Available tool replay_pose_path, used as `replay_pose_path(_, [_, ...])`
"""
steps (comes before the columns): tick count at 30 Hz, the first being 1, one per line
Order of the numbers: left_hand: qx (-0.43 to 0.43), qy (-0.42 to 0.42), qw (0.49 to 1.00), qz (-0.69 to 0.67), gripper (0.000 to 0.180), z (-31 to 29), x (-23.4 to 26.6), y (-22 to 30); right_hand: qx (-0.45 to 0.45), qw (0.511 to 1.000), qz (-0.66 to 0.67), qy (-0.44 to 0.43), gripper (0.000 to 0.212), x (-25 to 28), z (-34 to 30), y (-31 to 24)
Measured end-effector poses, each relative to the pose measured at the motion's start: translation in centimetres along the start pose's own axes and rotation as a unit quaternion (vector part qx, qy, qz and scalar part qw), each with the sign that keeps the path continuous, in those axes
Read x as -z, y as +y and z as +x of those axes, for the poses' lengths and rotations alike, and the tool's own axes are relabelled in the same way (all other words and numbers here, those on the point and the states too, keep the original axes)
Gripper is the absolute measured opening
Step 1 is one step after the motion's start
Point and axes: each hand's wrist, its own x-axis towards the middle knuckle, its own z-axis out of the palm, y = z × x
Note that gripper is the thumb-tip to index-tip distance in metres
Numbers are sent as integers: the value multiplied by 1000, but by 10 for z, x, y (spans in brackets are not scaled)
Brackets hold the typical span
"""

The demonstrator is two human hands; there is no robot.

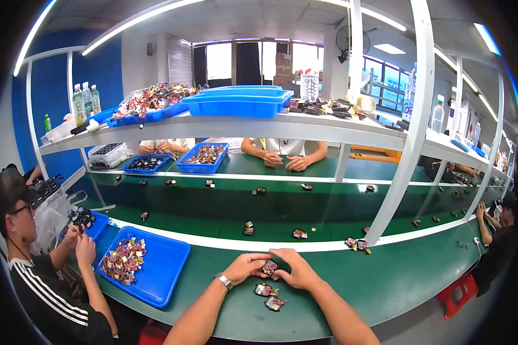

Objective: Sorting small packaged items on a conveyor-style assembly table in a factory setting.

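My left hand (243, 270), with a metal watch at its wrist, is closed on a small dark electronic part (269, 268) with a reddish face. My right hand (296, 271) curls round the same part from the other side, its fingers meeting those of the left. The exact kind of part is too small to tell. Just below my hands, two similar parts, one with a yellow and white patch (263, 290) and one with a pale face (274, 303), lie on the green tabletop (230, 322).
At my left a blue tray (170, 270) holds a heap of similar parts, beside a co-worker (52, 276). Beyond the white rail runs a dark green belt (184, 213) with scattered parts. A white post (406, 149) rises at right; a shelf (236, 129) with blue trays spans above.
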Motion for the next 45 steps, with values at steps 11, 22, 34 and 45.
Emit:
replay_pose_path(11, [-24,66,997,22,34,1,-8,-1,51,991,-117,41,29,-14,2,10])
replay_pose_path(22, [-25,46,998,41,29,4,-12,0,55,996,-74,7,20,-14,1,20])
replay_pose_path(34, [-30,40,998,46,32,5,-11,-2,32,995,-95,-23,13,-12,2,15])
replay_pose_path(45, [-58,1,997,41,40,2,-6,-2,-48,998,-18,42,8,-21,0,9])
